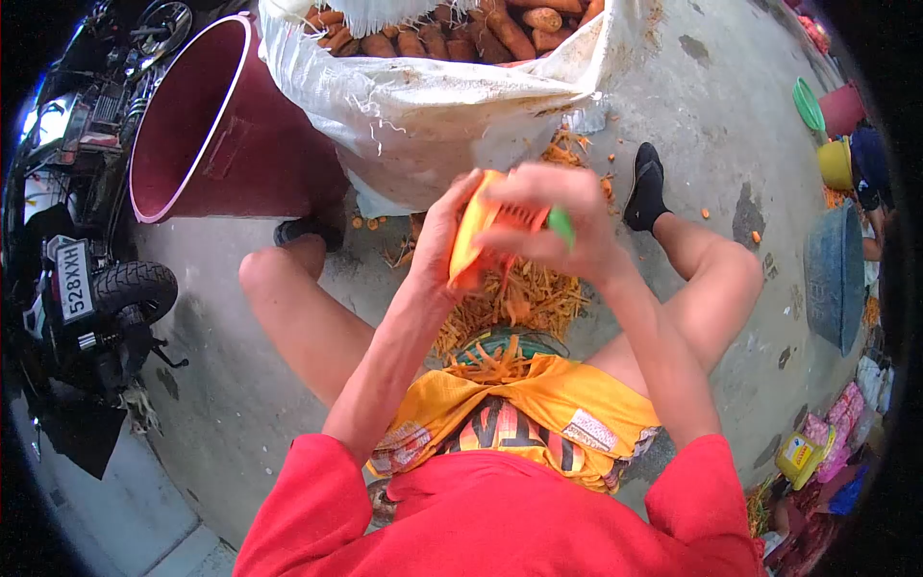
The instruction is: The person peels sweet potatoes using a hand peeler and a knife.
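My left hand is closed around an orange and red slotted plastic grater, held tilted over my lap. My right hand is pressed close against the grater's slotted face, its fingers curled and smeared by motion. From between those fingers sticks a small green piece; what it belongs to is hidden. Below both hands lies a heap of shredded carrot, with more shreds on a dark green rim between my legs.
Ahead, a white woven sack holds many whole carrots. A tipped dark red bucket stands left of it, near a motorcycle. On the right are a blue basin, a yellow tub and part of another person.
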The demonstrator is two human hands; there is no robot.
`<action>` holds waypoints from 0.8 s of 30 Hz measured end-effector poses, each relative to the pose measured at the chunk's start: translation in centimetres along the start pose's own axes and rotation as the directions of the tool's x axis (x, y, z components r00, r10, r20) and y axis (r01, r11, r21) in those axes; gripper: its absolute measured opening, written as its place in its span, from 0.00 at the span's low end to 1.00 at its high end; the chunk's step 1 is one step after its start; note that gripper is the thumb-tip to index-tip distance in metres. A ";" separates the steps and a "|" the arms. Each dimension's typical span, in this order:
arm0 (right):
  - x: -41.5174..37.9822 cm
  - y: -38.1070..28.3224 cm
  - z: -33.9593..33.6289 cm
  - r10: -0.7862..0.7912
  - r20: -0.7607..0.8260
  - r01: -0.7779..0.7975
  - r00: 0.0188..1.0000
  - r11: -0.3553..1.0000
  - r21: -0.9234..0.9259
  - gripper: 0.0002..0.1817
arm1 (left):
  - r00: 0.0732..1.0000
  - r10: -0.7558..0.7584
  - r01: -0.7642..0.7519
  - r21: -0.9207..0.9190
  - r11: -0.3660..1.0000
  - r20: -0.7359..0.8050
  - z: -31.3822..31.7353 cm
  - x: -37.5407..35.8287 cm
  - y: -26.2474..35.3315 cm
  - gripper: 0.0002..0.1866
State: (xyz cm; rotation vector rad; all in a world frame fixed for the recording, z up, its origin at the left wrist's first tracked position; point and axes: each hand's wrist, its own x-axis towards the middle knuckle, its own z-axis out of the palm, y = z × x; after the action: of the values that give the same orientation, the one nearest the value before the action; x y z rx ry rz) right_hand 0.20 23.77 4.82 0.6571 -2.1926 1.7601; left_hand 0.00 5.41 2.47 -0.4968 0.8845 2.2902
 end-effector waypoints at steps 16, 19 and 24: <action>1.3 3.7 -1.6 0.295 -0.196 -0.252 0.935 0.943 0.217 0.10 | 0.997 -0.075 0.073 0.118 0.990 0.009 -1.6 0.1 0.3 0.16; 0.5 0.9 0.2 0.130 -0.202 -0.097 0.971 0.981 0.166 0.08 | 0.991 -0.052 0.065 -0.104 0.992 0.125 0.4 0.2 0.6 0.18; 1.9 4.6 -1.7 0.017 -0.157 -0.022 0.987 0.999 -0.031 0.13 | 0.986 -0.114 0.113 0.022 0.993 0.123 -1.8 0.2 0.5 0.18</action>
State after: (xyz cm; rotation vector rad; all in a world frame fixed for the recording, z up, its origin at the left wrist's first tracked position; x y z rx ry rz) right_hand -3.83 25.81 2.19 0.4734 -2.1235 1.7195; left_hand -0.22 3.93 1.30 -0.3834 0.7910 2.1839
